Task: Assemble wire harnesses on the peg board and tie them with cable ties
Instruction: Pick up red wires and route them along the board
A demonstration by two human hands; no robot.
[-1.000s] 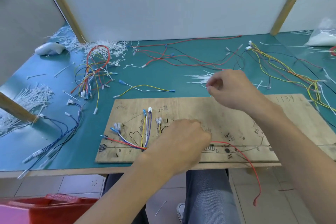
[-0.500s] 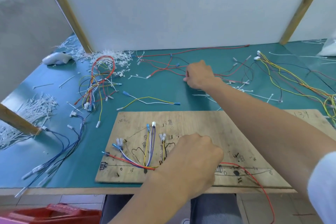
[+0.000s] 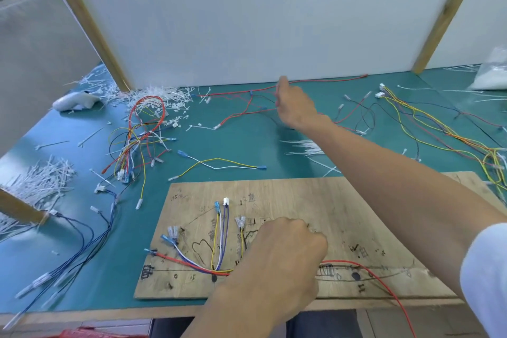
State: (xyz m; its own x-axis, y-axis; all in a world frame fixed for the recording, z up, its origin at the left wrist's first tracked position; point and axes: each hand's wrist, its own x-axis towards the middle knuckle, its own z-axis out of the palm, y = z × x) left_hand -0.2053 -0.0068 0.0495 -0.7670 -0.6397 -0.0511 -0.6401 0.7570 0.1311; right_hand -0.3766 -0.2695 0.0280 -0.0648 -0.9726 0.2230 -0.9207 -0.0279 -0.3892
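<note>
Just one camera here: head-worn and wide-angle, so straight edges bend a bit toward the sides. It looks forward and down across the green counter. The wooden peg board sits close up in the lower half of the frame, the counter's near edge runs along the bottom, and the white partition fills the top.

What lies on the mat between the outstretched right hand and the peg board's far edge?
Head view: a yellow-and-white wire pair with blue terminals and a loose bunch of white cable ties, between the right hand and peg board.
</note>
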